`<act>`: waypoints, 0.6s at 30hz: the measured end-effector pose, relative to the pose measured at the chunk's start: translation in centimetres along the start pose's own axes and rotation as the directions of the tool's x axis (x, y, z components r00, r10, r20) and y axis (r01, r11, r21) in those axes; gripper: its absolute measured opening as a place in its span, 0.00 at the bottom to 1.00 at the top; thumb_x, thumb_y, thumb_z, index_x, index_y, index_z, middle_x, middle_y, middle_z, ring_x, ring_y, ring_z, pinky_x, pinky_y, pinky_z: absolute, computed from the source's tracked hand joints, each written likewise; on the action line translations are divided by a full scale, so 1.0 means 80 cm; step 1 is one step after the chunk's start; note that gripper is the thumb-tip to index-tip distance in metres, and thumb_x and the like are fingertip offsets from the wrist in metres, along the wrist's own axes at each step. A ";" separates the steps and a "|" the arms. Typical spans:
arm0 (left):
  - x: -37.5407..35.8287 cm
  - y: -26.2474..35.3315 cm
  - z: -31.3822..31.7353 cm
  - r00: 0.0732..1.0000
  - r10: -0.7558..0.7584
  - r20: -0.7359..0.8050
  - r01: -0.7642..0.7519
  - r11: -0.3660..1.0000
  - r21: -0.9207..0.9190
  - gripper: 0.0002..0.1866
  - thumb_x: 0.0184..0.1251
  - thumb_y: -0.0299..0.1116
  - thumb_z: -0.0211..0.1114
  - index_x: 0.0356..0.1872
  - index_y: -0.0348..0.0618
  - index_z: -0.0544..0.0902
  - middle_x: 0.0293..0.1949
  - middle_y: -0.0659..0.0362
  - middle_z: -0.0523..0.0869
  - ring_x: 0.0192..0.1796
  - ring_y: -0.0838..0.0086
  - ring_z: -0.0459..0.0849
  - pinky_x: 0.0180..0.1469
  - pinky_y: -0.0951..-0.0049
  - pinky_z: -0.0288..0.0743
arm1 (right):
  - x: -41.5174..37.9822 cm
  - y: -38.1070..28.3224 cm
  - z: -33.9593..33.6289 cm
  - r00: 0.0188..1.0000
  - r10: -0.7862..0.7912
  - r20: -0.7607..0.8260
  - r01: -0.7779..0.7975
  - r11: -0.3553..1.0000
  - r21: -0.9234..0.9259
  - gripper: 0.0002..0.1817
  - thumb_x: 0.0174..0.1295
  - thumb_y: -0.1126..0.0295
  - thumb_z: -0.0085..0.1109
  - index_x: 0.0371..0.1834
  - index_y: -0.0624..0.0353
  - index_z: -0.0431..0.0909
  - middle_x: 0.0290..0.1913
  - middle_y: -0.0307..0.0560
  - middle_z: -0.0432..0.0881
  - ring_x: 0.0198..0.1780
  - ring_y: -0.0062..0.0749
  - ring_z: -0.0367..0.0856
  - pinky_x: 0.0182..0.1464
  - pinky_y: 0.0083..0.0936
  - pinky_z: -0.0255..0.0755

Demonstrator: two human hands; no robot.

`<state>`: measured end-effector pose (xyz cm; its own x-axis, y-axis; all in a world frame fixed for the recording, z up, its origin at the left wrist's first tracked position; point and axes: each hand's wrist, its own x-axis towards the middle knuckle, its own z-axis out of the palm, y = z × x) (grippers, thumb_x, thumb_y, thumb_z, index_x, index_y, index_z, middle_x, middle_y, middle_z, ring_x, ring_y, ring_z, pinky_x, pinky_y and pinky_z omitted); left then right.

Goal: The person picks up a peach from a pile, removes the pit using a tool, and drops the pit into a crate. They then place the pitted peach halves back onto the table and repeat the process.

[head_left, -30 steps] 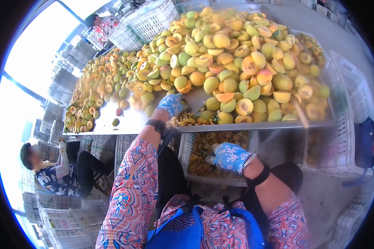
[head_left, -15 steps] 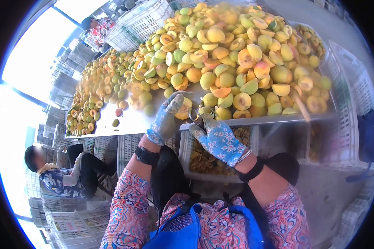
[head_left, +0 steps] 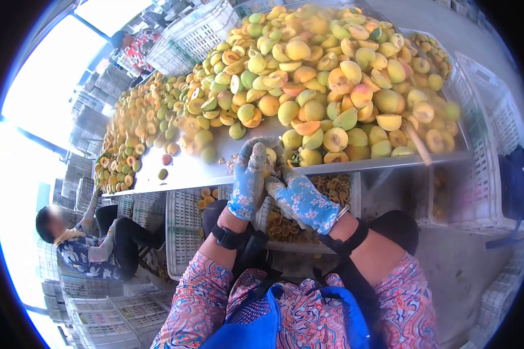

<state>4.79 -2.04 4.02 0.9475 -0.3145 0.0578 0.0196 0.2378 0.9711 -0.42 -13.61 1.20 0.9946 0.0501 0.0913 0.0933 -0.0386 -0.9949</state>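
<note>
Left hand (head_left: 248, 180) and right hand (head_left: 303, 198) wear floral cloth gloves, matt. Beyond them, table (head_left: 186, 171) of shiny smooth metal. Below them, white plastic lattice crate (head_left: 183, 224). Peach half (head_left: 269, 156) in left fingers, matt skin.

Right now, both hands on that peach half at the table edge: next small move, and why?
Probably finish scooping the pit out. The left hand cups a peach half at the table edge, the right hand presses against it, and a crate of pits sits directly below.

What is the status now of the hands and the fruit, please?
Left hand shut on peach half. Right hand against it, grip unclear. Both at edge of metal table, beside fruit pile. Nothing in the way.
</note>
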 end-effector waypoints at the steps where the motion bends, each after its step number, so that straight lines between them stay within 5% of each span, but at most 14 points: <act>1: -0.002 -0.002 0.000 0.998 0.062 -0.021 -0.061 0.998 0.020 0.18 0.75 0.46 0.56 0.52 0.40 0.77 0.47 0.57 0.83 0.47 0.73 0.82 0.51 0.71 0.78 | -0.005 -0.016 -0.007 0.946 0.248 0.207 -0.301 0.911 0.282 0.15 0.68 0.61 0.55 0.48 0.61 0.72 0.22 0.45 0.76 0.15 0.30 0.72 0.17 0.28 0.66; 5: -0.011 0.007 0.002 0.997 0.070 0.032 -0.071 0.997 0.042 0.19 0.75 0.47 0.55 0.52 0.41 0.78 0.47 0.58 0.82 0.49 0.75 0.80 0.52 0.72 0.77 | -0.013 -0.040 -0.018 0.894 0.310 0.324 -0.409 0.861 0.302 0.14 0.70 0.59 0.52 0.49 0.58 0.70 0.20 0.34 0.70 0.15 0.17 0.65 0.15 0.19 0.59; 7: -0.009 0.017 0.004 0.993 -0.117 0.030 0.115 0.992 0.052 0.19 0.75 0.47 0.55 0.51 0.41 0.79 0.45 0.58 0.82 0.47 0.75 0.80 0.51 0.71 0.77 | -0.015 -0.041 -0.021 0.959 0.150 0.240 -0.145 0.989 -0.039 0.11 0.72 0.59 0.49 0.46 0.53 0.70 0.20 0.32 0.69 0.14 0.18 0.63 0.14 0.18 0.56; 8: -0.009 0.018 0.006 0.991 -0.130 0.021 0.129 0.989 0.066 0.20 0.75 0.48 0.56 0.50 0.40 0.79 0.43 0.58 0.82 0.43 0.74 0.80 0.48 0.71 0.77 | -0.019 -0.039 -0.017 0.958 0.152 0.242 -0.147 0.988 -0.038 0.11 0.72 0.59 0.49 0.46 0.53 0.70 0.20 0.32 0.69 0.14 0.18 0.63 0.14 0.18 0.56; 10: -0.013 0.015 0.003 0.995 -0.094 0.040 0.093 0.995 0.042 0.21 0.73 0.50 0.57 0.50 0.40 0.80 0.42 0.57 0.83 0.43 0.73 0.81 0.47 0.70 0.78 | -0.021 -0.036 -0.012 0.894 0.323 0.311 -0.420 0.847 0.326 0.10 0.73 0.58 0.49 0.42 0.51 0.72 0.19 0.31 0.67 0.14 0.17 0.61 0.14 0.17 0.55; 11: -0.014 0.010 0.000 0.996 -0.062 0.057 0.061 0.998 0.017 0.23 0.71 0.52 0.59 0.49 0.40 0.80 0.41 0.56 0.84 0.43 0.72 0.81 0.46 0.69 0.79 | -0.022 -0.036 -0.015 0.895 0.322 0.309 -0.418 0.847 0.328 0.10 0.73 0.58 0.49 0.42 0.51 0.72 0.19 0.31 0.67 0.14 0.17 0.61 0.14 0.17 0.55; 13: -0.016 0.001 -0.003 0.998 0.031 0.046 -0.034 0.996 0.078 0.23 0.70 0.53 0.60 0.47 0.40 0.80 0.40 0.56 0.84 0.41 0.71 0.81 0.43 0.70 0.78 | -0.024 -0.038 -0.024 0.733 0.280 0.620 -0.660 0.513 0.549 0.10 0.72 0.57 0.51 0.39 0.50 0.72 0.19 0.30 0.65 0.14 0.16 0.59 0.15 0.16 0.54; 16: -0.020 -0.002 -0.003 0.983 0.136 0.122 -0.139 0.990 0.014 0.22 0.73 0.51 0.57 0.49 0.40 0.79 0.40 0.55 0.83 0.40 0.72 0.80 0.43 0.70 0.77 | -0.031 -0.040 -0.025 0.705 0.221 0.674 -0.699 0.373 0.610 0.12 0.72 0.56 0.51 0.36 0.50 0.72 0.17 0.29 0.63 0.12 0.16 0.58 0.13 0.16 0.53; 18: -0.018 -0.006 -0.004 0.983 0.046 0.180 -0.028 0.994 -0.101 0.23 0.73 0.53 0.57 0.50 0.40 0.78 0.40 0.55 0.83 0.39 0.71 0.81 0.42 0.69 0.77 | -0.031 -0.036 -0.028 0.679 0.155 0.718 -0.727 0.276 0.628 0.13 0.72 0.56 0.50 0.32 0.50 0.70 0.16 0.30 0.64 0.11 0.17 0.58 0.12 0.17 0.53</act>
<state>3.50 -1.40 3.42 0.8747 -0.4629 0.1434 0.0249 0.3384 0.9407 -3.08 -15.84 3.90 0.6564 0.7444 -0.1227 -0.7266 0.5801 -0.3681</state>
